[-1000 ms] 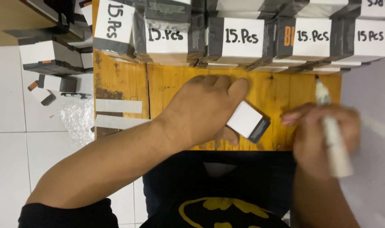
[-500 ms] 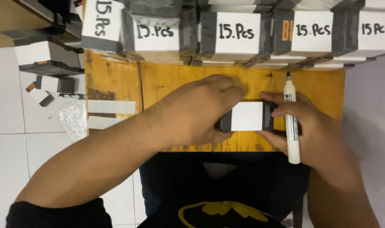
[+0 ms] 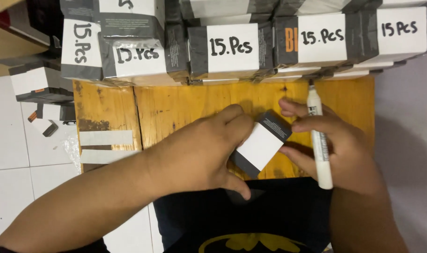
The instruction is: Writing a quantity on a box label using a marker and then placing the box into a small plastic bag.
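The left hand (image 3: 199, 154) is lying across the yellow wooden table (image 3: 185, 105), its fingers closing on the left end of a small box (image 3: 260, 143) with a white face and dark grey ends. The box is sitting tilted, just above the table's near edge. The right hand (image 3: 337, 150) is touching the box's right end with its fingertips while its fingers are curling round a white marker pen (image 3: 319, 140), whose dark tip is pointing away toward the table's far edge. Along that far edge, a row of wrapped grey-and-white box bundles (image 3: 232, 49) with handwritten labels is standing. Two white paper strips (image 3: 105, 145) are lying on the table's left plank.
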